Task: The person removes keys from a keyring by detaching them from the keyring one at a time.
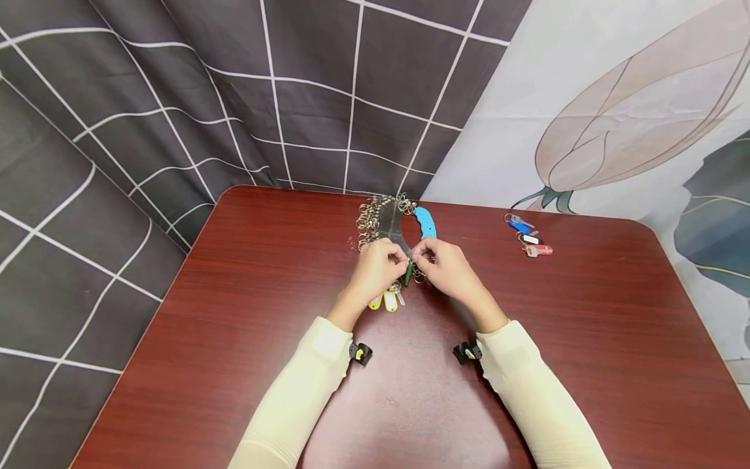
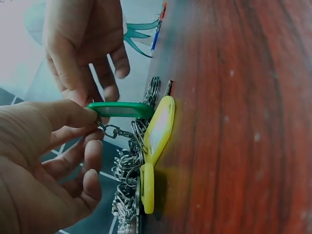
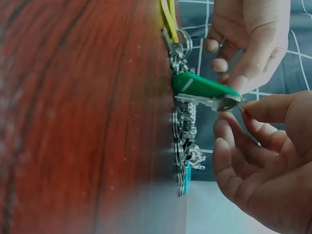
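Note:
A green key tag (image 3: 202, 85) hangs with a silver key (image 3: 194, 100) from a thin metal ring between the two hands. My left hand (image 1: 375, 264) pinches at the ring end of the tag, beside a swivel clasp (image 2: 115, 131). With thumb and forefinger my right hand (image 1: 450, 268) pinches the same ring from the other side. Under and behind the hands lies a large key ring holder with a dark curved plate (image 1: 390, 220), a blue grip (image 1: 426, 223) and several metal clasps (image 1: 368, 218). Yellow key tags (image 1: 390, 301) lie on its near side. Fingers partly hide the ring.
To the right on the reddish-brown table (image 1: 586, 312) lie keys with a blue tag (image 1: 519, 225), a black tag (image 1: 530, 239) and a red tag (image 1: 543, 250). A dark checked curtain (image 1: 316, 111) and a pale flower-patterned cloth (image 1: 498, 143) hang behind the table's far edge.

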Tool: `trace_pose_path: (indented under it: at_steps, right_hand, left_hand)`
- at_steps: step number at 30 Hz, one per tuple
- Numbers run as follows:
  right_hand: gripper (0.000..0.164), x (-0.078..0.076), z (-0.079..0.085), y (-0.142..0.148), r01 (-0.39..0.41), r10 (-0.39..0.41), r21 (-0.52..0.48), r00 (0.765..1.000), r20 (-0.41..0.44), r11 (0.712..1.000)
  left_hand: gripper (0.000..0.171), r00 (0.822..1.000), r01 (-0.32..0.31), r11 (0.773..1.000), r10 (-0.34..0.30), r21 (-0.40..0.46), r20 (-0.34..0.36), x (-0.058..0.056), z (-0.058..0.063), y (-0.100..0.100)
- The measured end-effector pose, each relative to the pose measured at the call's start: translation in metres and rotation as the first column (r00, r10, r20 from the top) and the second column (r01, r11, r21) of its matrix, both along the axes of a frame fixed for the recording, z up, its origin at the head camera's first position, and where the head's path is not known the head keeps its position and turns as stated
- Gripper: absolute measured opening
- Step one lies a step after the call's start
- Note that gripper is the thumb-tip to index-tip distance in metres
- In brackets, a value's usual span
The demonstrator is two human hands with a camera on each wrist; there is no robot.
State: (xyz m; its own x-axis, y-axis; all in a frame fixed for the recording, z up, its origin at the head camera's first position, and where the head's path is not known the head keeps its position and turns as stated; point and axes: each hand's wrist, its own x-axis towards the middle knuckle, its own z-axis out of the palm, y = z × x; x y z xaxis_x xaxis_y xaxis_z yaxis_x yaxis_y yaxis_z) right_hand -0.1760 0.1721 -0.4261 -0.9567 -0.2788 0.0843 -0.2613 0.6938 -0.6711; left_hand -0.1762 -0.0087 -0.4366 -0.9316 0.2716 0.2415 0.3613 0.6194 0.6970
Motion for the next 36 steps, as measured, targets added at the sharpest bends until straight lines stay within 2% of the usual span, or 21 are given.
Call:
trace_pose_path:
  at_steps: [4, 10, 17, 23, 27, 32, 36]
  right_hand:
    - [0.009, -0.0007, -0.001, -0.0003, 0.02, -0.02, -0.03, 1.0, 0.021, 0.999]
    - [0.007, 0.0, -0.0003, -0.0008, 0.019, -0.017, -0.033, 0.998, 0.054, 0.999]
    - [0.007, 0.0013, -0.0013, -0.0015, 0.017, -0.017, -0.023, 1.0, 0.024, 1.0]
    - [0.006, 0.0018, 0.0008, -0.0013, 0.048, -0.047, -0.036, 0.998, 0.036, 0.998]
    - [0.007, 0.0022, 0.0016, -0.0011, 0.049, -0.047, -0.045, 0.998, 0.043, 0.998]
    - [0.006, 0.0025, 0.0021, -0.0008, 0.015, -0.013, -0.054, 0.999, 0.051, 0.998]
    - [0.006, 0.0026, 0.0044, 0.0, -0.026, 0.028, -0.063, 0.999, 0.024, 0.998]
  left_hand:
    - [0.011, 0.999, 0.03, 1.0, -0.03, -0.009, -0.032, 0.0011, 0.0, -0.0028]
    - [0.011, 0.998, 0.069, 0.995, -0.07, -0.07, -0.003, 0.0028, 0.0003, -0.0024]
    - [0.01, 0.999, 0.029, 0.999, -0.029, -0.033, 0.018, 0.0039, -0.0002, 0.0008]
    - [0.005, 0.999, -0.018, 1.0, 0.018, -0.003, -0.036, 0.0051, 0.001, -0.0004]
    - [0.005, 0.999, -0.037, 0.999, 0.035, -0.035, -0.038, 0.0066, 0.0024, -0.0002]
    - [0.005, 0.999, -0.045, 0.997, 0.044, -0.063, -0.012, 0.0082, 0.0025, 0.0007]
    - [0.007, 0.999, -0.042, 0.999, 0.042, -0.002, 0.003, 0.0073, 0.0004, 0.001]
